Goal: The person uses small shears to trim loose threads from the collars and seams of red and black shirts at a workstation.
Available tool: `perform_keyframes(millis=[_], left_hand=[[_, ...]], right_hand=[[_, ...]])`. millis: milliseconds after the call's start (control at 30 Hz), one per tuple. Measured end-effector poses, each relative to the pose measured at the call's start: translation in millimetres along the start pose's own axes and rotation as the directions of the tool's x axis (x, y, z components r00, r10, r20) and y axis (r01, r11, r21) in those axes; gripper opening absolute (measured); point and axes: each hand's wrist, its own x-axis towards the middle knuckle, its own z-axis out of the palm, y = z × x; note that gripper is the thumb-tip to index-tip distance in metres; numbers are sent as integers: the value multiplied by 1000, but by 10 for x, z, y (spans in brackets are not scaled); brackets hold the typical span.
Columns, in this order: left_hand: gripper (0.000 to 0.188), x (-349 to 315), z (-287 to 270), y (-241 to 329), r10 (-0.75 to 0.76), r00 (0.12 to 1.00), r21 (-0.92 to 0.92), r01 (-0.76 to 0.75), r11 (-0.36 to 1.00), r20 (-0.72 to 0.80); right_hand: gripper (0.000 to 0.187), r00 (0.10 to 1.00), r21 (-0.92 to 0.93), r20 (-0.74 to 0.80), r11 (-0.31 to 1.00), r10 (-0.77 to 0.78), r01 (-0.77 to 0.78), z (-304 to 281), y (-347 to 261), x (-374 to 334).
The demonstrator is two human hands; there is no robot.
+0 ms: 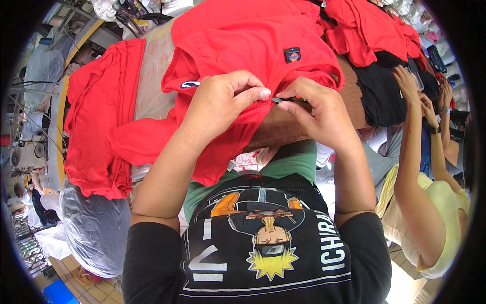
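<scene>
A red garment (238, 45) is spread over the work surface in front of me, with a small dark label (292, 55) on it. My left hand (228, 99) is closed, pinching the garment's edge between thumb and forefinger. Close beside it, my right hand (319, 109) is closed around small thread snips (277, 100). Their metal tip points left at the pinched fabric, and the fingers hide most of the handle. A white and dark patch (190, 84) of the garment shows just above my left wrist.
Folded red garments (101, 116) lie at the left, and more red cloth (364, 30) is heaped at the far right. Black cloth (379, 93) hangs near a co-worker's raised hands (407, 86). A plastic-wrapped bundle (96, 233) stands at lower left.
</scene>
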Motion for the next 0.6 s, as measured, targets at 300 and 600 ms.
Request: perform_keyframes(millis=[300, 600], left_hand=[[19, 29, 30, -60, 32, 991, -114, -46, 992, -127], [15, 21, 53, -94, -6, 997, -170, -8, 985, -77]], right_hand=[[37, 983, 284, -87, 950, 163, -133, 328, 27, 27], [21, 984, 190, -115, 975, 138, -114, 403, -83, 80]])
